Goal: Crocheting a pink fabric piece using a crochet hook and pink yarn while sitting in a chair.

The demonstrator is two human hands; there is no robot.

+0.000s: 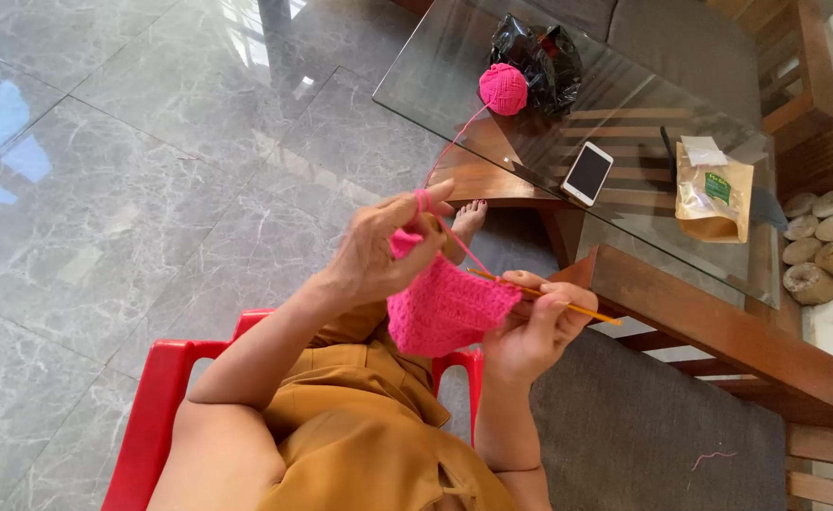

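My left hand (383, 248) pinches the upper edge of a pink crocheted piece (445, 308), with the pink yarn strand looped over its raised forefinger. My right hand (535, 326) grips a thin orange-yellow crochet hook (582, 309) whose tip goes into the right edge of the piece. The strand runs up to a pink yarn ball (503, 89) on the glass table (625, 189). Both hands are above my lap, over an ochre garment.
On the glass table lie a black plastic bag (541, 52), a white phone (587, 173) and a brown paper pouch (715, 192). I sit on a red plastic chair (156, 397). A grey rug (644, 426) is at the right, grey marble floor at the left, and round wooden slices (828, 241) at far right.
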